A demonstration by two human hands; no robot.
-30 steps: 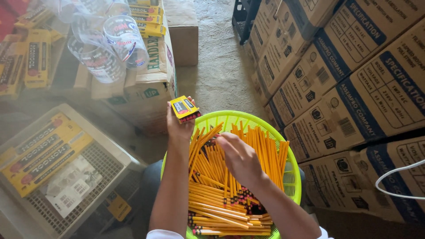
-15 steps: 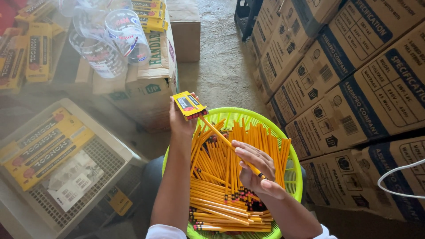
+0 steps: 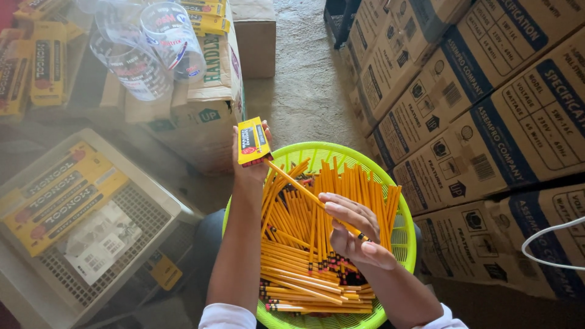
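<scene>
One yellow pencil box in left hand

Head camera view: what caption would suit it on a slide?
Left hand holds a small yellow box as right hand slides a pencil in, above a green basket.
</scene>
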